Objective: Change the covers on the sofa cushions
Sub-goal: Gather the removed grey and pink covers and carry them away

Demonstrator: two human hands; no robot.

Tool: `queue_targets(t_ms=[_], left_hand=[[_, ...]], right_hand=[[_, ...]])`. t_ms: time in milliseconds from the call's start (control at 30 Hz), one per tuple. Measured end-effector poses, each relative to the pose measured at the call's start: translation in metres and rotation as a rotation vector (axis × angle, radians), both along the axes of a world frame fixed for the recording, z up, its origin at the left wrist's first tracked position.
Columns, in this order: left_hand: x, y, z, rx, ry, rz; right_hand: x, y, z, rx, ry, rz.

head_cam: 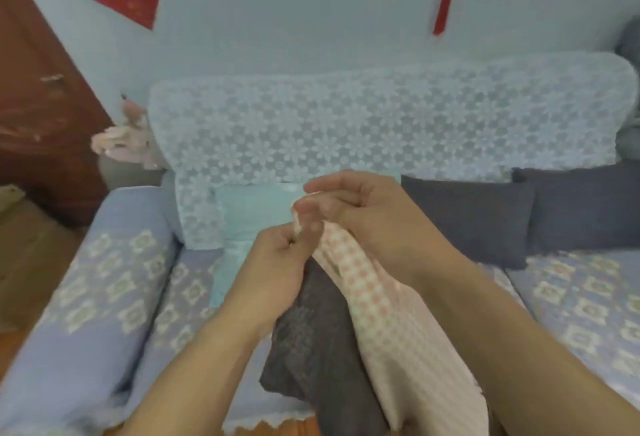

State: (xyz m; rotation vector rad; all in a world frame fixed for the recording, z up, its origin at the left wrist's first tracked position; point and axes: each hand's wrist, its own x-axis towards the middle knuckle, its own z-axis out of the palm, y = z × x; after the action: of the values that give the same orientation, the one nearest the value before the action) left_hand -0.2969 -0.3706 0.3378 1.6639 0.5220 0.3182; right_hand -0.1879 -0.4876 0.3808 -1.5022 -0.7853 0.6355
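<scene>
A pink-and-white checked cushion cover hangs from my hands over the sofa seat. My right hand holds its top corner with curled fingers. My left hand pinches the same corner just below, fingers curled tight. A dark grey cushion lies beneath the cover, partly hidden by it and by my forearms. Two more dark grey cushions lean against the sofa back on the right. A light teal cushion stands behind my hands.
The sofa has a blue patterned cover and a white lace throw over its back. A brown door stands at left, with pink fabric beside the sofa arm. Wooden floor shows at the bottom edge.
</scene>
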Motion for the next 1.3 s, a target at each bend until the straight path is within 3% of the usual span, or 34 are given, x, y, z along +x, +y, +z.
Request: queue_targets(t_ms=[67, 133, 233, 300, 400, 500, 600, 667, 767, 900, 1000, 1100, 1300], left_hand=[[-0.043, 0.059, 0.006, -0.064, 0.015, 0.078], [-0.087, 0.121, 0.017, -0.033, 0.034, 0.091], [-0.136, 0.204, 0.024, 0.195, 0.119, 0.056], [-0.164, 0.257, 0.032, 0.332, 0.233, 0.015], [-0.201, 0.320, 0.049, 0.404, 0.385, 0.019], [-0.233, 0.382, 0.065, 0.424, 0.434, 0.170], [-0.269, 0.434, 0.074, 0.397, 0.446, 0.398], [-0.298, 0.463, 0.073, 0.467, 0.453, 0.520], [-0.371, 0.511, 0.065, 0.549, 0.577, 0.710], [-0.490, 0.561, 0.056, 0.491, 0.576, 0.938], [-0.561, 0.594, 0.047, 0.353, 0.495, 1.053], [-0.635, 0.631, 0.029, 0.273, 0.474, 1.008], [-0.773, 0.716, 0.016, 0.210, 0.446, 0.969]], right_hand=[[-0.035, 0.055, -0.018, -0.003, -0.075, 0.043], [-0.072, 0.109, -0.044, -0.128, -0.293, 0.130], [-0.106, 0.175, -0.071, -0.309, -0.476, 0.090], [-0.112, 0.215, -0.070, -0.320, -0.482, -0.034], [-0.116, 0.272, -0.047, -0.333, -0.576, -0.014], [-0.136, 0.340, -0.034, -0.283, -0.670, -0.009], [-0.164, 0.417, -0.040, -0.227, -0.936, -0.118], [-0.186, 0.463, -0.043, -0.294, -1.020, 0.017], [-0.240, 0.542, -0.051, -0.538, -1.059, 0.484], [-0.319, 0.625, -0.044, -0.338, -0.934, 0.601], [-0.404, 0.690, -0.030, -0.164, -0.630, 0.640], [-0.528, 0.755, -0.024, -0.044, -0.330, 0.765], [-0.717, 0.857, -0.027, -0.123, -0.334, 1.172]])
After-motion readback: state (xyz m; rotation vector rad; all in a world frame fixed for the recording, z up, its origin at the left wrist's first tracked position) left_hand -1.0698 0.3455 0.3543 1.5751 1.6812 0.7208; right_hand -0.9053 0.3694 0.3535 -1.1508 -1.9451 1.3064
